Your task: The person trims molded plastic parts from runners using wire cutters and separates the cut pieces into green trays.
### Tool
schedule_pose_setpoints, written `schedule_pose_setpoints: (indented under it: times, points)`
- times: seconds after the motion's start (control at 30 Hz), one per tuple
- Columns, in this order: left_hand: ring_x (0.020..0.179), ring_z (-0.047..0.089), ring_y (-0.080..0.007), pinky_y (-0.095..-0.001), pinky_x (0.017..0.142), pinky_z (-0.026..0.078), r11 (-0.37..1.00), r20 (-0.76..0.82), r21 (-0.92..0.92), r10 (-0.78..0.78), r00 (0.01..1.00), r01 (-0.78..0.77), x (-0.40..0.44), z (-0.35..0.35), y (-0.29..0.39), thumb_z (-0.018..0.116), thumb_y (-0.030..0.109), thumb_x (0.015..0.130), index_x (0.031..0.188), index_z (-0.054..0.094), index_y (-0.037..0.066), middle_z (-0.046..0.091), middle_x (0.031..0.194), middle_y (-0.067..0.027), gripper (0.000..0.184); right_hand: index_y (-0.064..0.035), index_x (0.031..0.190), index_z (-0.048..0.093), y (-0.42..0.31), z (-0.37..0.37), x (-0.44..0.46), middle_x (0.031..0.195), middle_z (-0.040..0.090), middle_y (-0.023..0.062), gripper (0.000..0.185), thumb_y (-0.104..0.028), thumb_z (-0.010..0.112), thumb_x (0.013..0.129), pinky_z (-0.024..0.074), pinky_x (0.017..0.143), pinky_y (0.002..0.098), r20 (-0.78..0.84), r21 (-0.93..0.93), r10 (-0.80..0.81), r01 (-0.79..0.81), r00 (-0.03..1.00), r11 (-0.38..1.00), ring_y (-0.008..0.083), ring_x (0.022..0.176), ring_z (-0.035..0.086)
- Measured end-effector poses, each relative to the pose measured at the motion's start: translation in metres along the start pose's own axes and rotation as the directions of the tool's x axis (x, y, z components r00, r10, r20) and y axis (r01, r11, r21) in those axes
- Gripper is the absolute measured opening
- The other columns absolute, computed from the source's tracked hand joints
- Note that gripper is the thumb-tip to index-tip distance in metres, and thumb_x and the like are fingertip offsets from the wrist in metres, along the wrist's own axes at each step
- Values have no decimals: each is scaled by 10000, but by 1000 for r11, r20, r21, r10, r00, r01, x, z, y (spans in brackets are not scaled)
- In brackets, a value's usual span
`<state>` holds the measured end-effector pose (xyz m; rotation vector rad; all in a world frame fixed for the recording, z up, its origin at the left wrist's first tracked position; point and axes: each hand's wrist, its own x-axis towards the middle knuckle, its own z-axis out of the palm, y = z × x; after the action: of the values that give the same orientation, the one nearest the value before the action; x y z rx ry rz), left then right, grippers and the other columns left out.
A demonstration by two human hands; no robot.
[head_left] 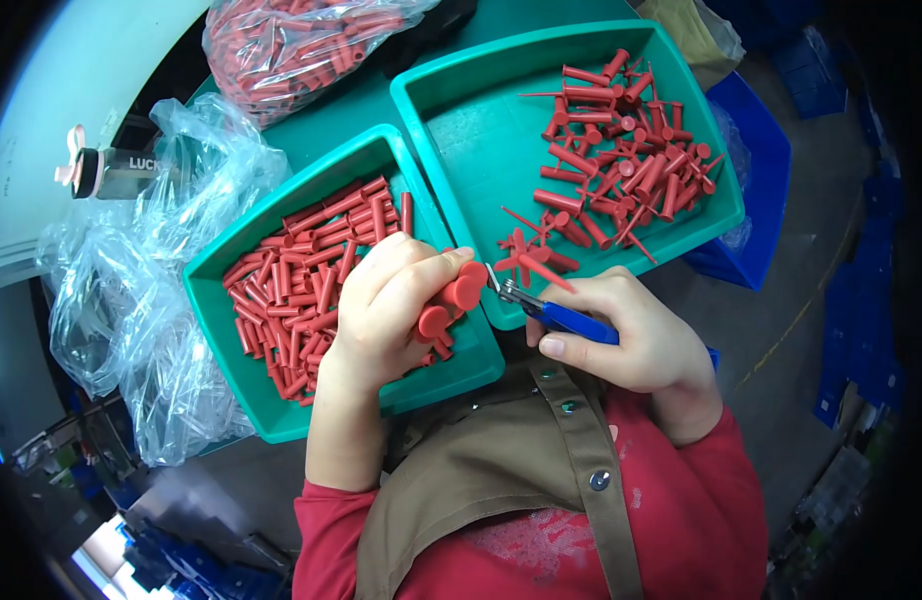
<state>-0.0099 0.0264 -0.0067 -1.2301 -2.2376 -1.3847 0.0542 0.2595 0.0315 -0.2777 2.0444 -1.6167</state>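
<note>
My left hand (381, 300) is closed around several red flanged plastic tubes (466, 288), their round heads facing out beyond my thumb. It is above the right side of a green bin (451, 380) filled with plain-looking red tubes (296, 300). My right hand (631, 335) grips blue-handled nippers (576, 322), whose metal jaws lie close to the tube heads; contact is unclear. A thin red pointed piece (546, 272) shows just above the nippers, over the second green bin (481, 140). Red flanged parts, some with thin spikes, are heaped in that bin (631, 150).
A clear bag of red parts (291, 50) lies at the back of the green table (326, 135). Crumpled clear plastic (161, 300) and a bottle (126, 174) are at left. On the right, a blue crate (766, 170) stands below the bins.
</note>
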Motion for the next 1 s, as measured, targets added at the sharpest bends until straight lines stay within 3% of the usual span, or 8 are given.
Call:
schedule_pose_setpoints:
  times: [0.2,0.27,0.33,0.4,0.5,0.6,0.77,1.0]
  points:
    - [640,580,-220,-317,606,486,992,16,-84,-94,995,95,-2,4,4,724,-82,727,974,632,25,604,757,-97,284,23,949,621,4,-15,-16,705,581,30,320,-251,703,806,380,546,206,-2,415,179,-162,984,895,62,597,493]
    - [690,589,-250,-331,643,488,976,101,95,-204,974,195,1,-12,9,707,-52,757,980,628,33,604,784,-106,252,34,1026,588,17,-22,-26,782,584,64,378,-247,705,802,393,567,214,-175,471,52,37,983,881,76,640,508]
    - [820,571,-313,-400,723,462,876,191,343,-418,888,338,2,-36,19,680,-58,697,971,596,14,557,843,-123,296,21,1095,546,25,-27,-28,903,583,69,332,-115,683,825,424,674,218,-475,299,-41,204,879,932,94,770,534]
    - [938,546,-327,-425,805,448,716,204,596,-572,794,363,-11,-57,21,704,-17,702,1032,584,13,536,940,-140,353,5,1100,545,19,-32,-18,901,590,48,288,-19,649,833,441,726,226,-650,-62,-98,76,754,995,93,802,545]
    - [1163,472,-371,-443,962,414,539,136,748,-694,707,386,-33,-65,15,727,26,710,1239,506,24,480,1215,-174,573,10,1115,540,31,-33,-2,973,608,109,352,23,666,786,477,780,295,-625,-443,-240,-86,743,892,195,858,605]
    - [1322,385,-375,-447,1072,352,607,131,711,-612,780,356,-23,-58,20,743,48,712,1313,488,51,441,1361,-177,653,7,1094,562,37,-23,17,1008,598,194,381,30,663,728,494,812,381,-508,-525,-292,-23,810,851,355,918,615]
    - [1267,427,-392,-494,1029,372,828,334,514,-434,837,224,-8,-39,24,709,40,736,1239,527,61,470,1305,-178,535,-38,962,551,62,-7,43,902,609,167,280,5,630,697,508,701,478,-467,-732,-208,-243,859,637,385,859,625]
    - [1175,521,-354,-437,986,431,948,517,314,-215,829,50,13,-23,31,699,-5,735,1203,570,26,545,1230,-175,486,-14,1086,528,47,-11,41,976,638,191,342,-23,637,763,530,729,466,-510,-595,-243,-134,825,793,372,895,651]
